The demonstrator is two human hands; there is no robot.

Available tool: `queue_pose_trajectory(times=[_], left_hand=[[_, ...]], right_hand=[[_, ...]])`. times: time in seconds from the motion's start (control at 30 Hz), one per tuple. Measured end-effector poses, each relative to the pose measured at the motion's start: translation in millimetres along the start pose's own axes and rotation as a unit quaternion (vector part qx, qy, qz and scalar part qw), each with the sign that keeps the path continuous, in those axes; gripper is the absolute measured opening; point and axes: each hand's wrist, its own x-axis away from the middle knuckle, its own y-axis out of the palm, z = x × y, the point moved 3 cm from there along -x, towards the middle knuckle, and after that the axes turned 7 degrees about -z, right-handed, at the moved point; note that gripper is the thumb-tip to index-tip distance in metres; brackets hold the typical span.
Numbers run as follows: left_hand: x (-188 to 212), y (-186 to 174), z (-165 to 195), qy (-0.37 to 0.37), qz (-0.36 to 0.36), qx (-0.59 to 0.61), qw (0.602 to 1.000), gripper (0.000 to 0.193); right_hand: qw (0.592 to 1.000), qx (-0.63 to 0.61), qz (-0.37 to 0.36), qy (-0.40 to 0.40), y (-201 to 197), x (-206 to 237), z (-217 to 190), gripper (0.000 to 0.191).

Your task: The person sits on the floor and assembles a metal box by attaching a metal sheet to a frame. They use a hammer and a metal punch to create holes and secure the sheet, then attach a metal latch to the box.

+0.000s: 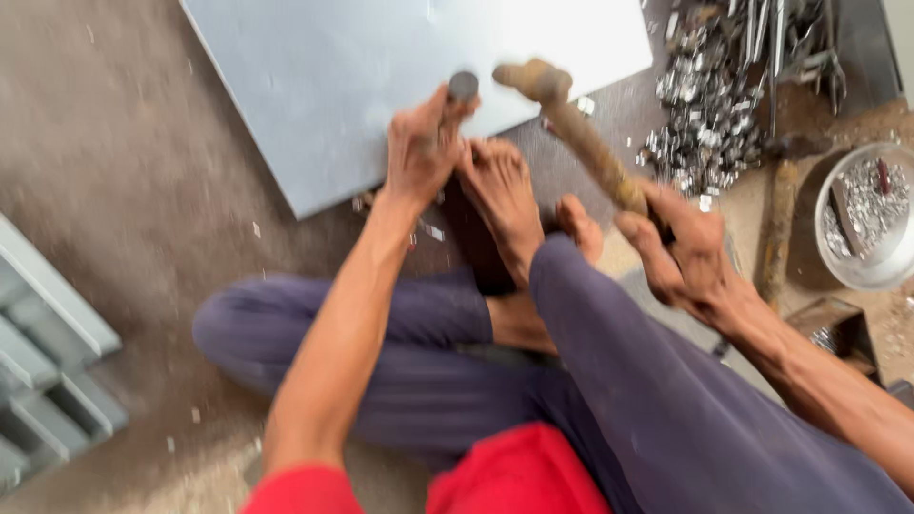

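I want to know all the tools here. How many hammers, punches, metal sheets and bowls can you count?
Hammers: 2, one in the right hand at, one lying at
Punches: 1, in the left hand
Grey metal sheets: 1
Bowls: 1
Total: 5

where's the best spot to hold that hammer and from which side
Grip the hammer low on its wooden handle, at the end away from the head, coming from the right as the right hand does now. The long handle slants down to the right, so that end gives swing while the head stays free near the punch.
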Motion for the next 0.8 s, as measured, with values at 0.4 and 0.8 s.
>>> queue_pose_trajectory(times=[0.4, 0.8], left_hand=[[1.5, -0.9, 9.0, -0.005, 0.034, 0.014, 0.999, 0.020], [-25.0, 7.0, -4.7, -0.011, 0.105, 0.109, 0.988, 0.013]], right_hand=[[0.992, -0.027, -0.070, 0.106, 13.2, -12.7, 16.8, 0.027], [0.998, -0.028, 0.030, 0.037, 22.5, -6.7, 37.4, 0.033]])
